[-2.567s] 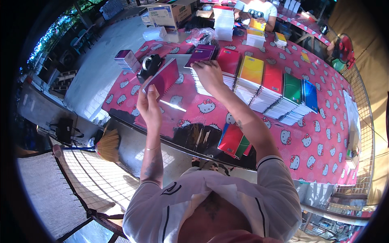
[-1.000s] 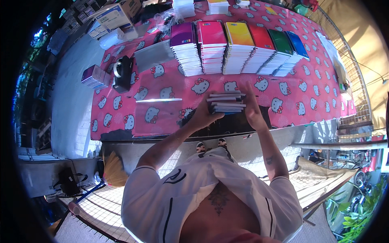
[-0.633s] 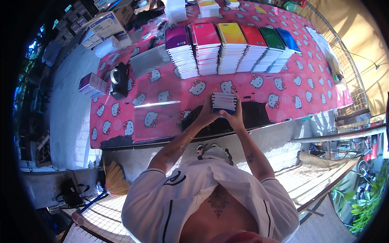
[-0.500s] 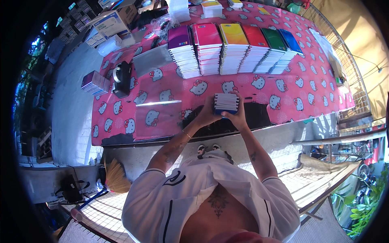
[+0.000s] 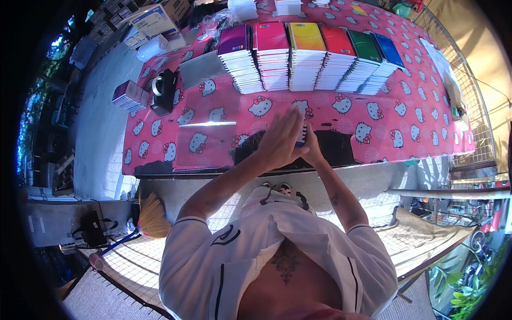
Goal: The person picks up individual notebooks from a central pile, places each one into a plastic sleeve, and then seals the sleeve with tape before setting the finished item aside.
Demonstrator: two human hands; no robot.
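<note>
A small stack of blue-covered spiral notebooks (image 5: 302,137) stands over the table's near edge, mostly hidden by my hands. My right hand (image 5: 314,148) grips it from the right side. My left hand (image 5: 284,134) is open, its fingers straight and together, with the palm side against or just over the stack; contact cannot be made out. Beyond my hands stands a row of tall spiral notebook stacks: purple (image 5: 234,39), pink (image 5: 271,36), yellow (image 5: 306,37), red (image 5: 338,40), green (image 5: 365,46) and blue (image 5: 388,49).
A pink cat-patterned cover (image 5: 213,144) lies over the table, torn to black at the near edge. On the left are a black device with a light handle (image 5: 165,92), a small purple notebook stack (image 5: 130,96) and a grey sheet (image 5: 201,70). Cardboard boxes (image 5: 154,24) stand behind.
My left hand has left its hold on the stack's left side and is now flattened across it, fingers pointing up. The stack has turned, showing its coil edge. My right hand still holds it.
</note>
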